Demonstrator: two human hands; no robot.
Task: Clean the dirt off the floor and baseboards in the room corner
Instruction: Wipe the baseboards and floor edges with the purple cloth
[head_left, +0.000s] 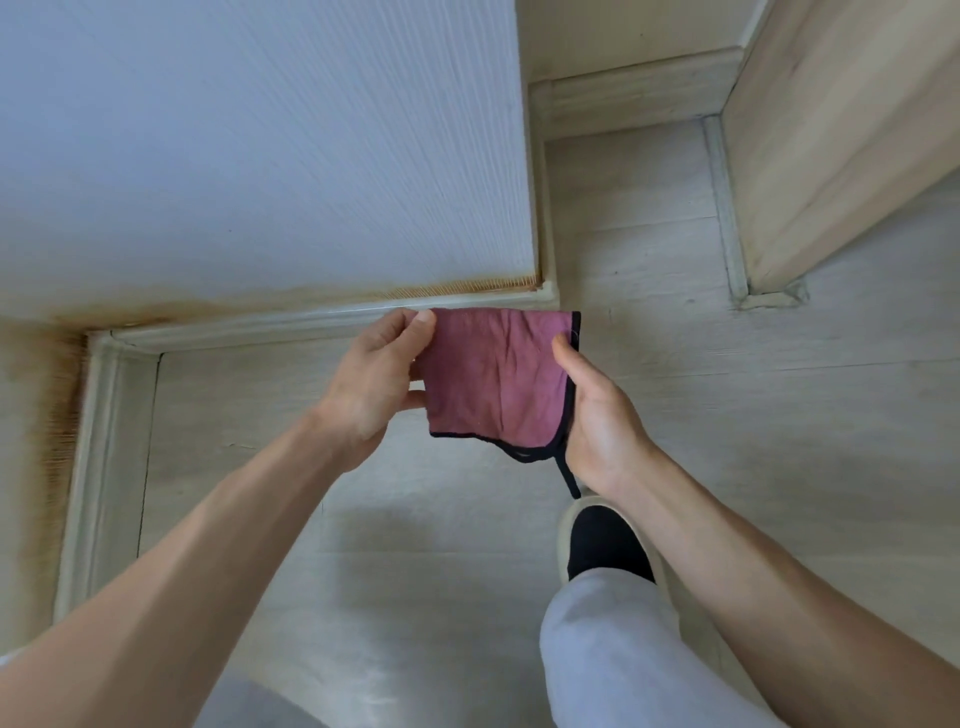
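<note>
Both hands hold the pink cloth (493, 379) stretched flat, left hand (371, 384) pinching its top corner, right hand (597, 415) gripping its edge, apparently readying a fold for the stained baseboard (260, 325)

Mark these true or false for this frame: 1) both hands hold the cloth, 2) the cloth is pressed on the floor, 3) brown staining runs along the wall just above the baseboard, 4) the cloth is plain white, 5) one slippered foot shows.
1) Both hands hold the cloth. True: the left hand pinches the folded pink cloth with black edging and the right hand grips its other side.
2) False: it is held up in the air, above the pale wood-look floor.
3) True: brown staining lines the wall above the pale baseboard.
4) False: pink, black-edged.
5) True: a pale slipper over a black sock.
</note>
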